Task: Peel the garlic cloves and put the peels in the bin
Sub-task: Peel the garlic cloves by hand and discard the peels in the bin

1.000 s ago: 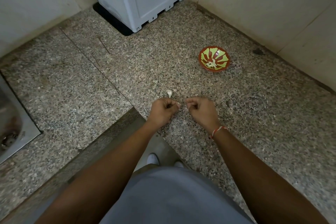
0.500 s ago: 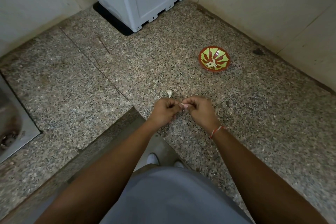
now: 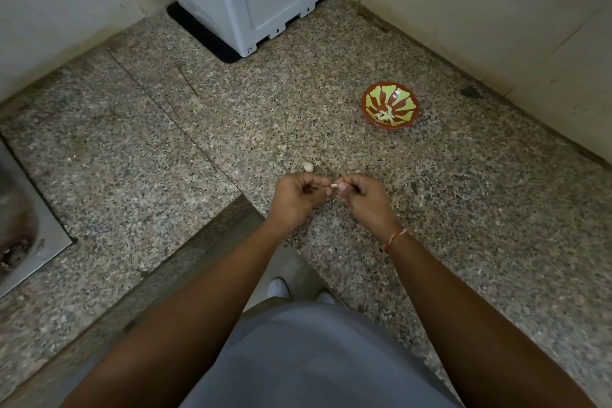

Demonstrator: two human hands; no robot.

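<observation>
Two hands meet over the speckled granite counter (image 3: 463, 225), both curled in on one small off-white garlic clove (image 3: 334, 185): your left hand (image 3: 298, 199) holds the clove body between thumb and fingers, your right hand (image 3: 362, 199) pinches at its exposed end, where a pale scrap pokes out between the fingertips. You're mid-peel, so keep the left grip firm but not crushing, and let the right thumbnail catch the skin edge and draw it along the clove instead of picking off crumbs. Roll the clove a bit after each strip so fresh skin faces the right hand. Work low over the counter so dropped flakes stay near; pale bits already lie scattered around your hands, though against the speckle you can't reliably tell peel from stone. Only a sliver of the held clove shows; whether it's mostly bare or still skinned, I can't tell. A second pale whole clove (image 3: 308, 167) sits on the counter just beyond your left knuckles, apparently next in line. The small red-and-green patterned bowl (image 3: 371, 99), well apart to the front right, holds a little pile of whitish pieces, likely peeled cloves or peels; can't say which. No obvious bin in view, so plan to gather peels in one heap.
</observation>
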